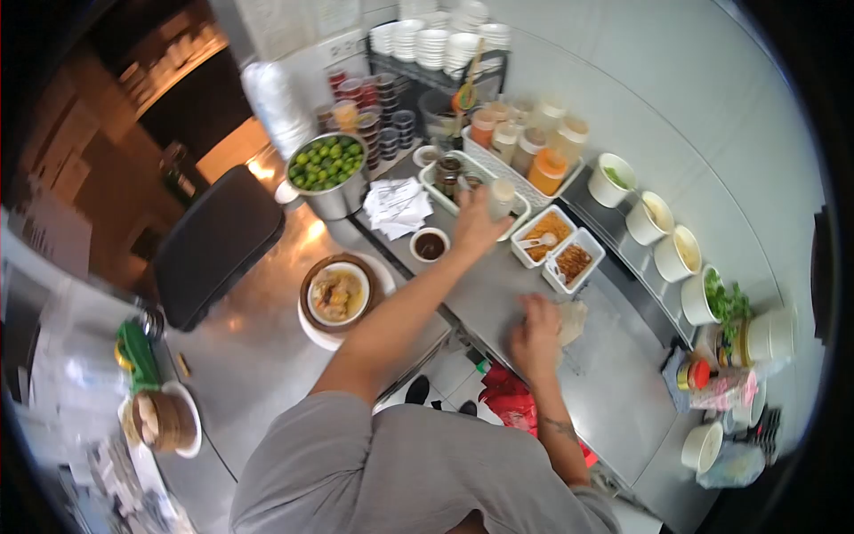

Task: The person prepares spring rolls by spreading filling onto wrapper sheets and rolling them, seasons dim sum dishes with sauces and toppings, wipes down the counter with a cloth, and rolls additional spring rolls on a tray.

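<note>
My left hand (480,222) reaches over a white basket (527,214) of seasoning jars. Its fingers and thumb close around a small clear shaker bottle (502,194) with a pale lid, though motion softens the detail. Dark-lidded jars (447,171) stand beside it in the same basket. Lower down, my right hand (535,338) hovers over the steel counter, blurred, with its fingers bent, next to a beige cloth or paper (572,322). A bowl of dark sauce (430,244) sits left of my left wrist. On the left counter, a bowl of food (338,295) rests inside a bamboo steamer on a white plate.
Two white tubs of orange and brown toppings (545,236) stand near the basket. Squeeze bottles (547,169) fill another basket behind. A steel pot of green limes (327,164) and papers (398,206) are at the back. White tubs (654,219) line the right-hand shelf.
</note>
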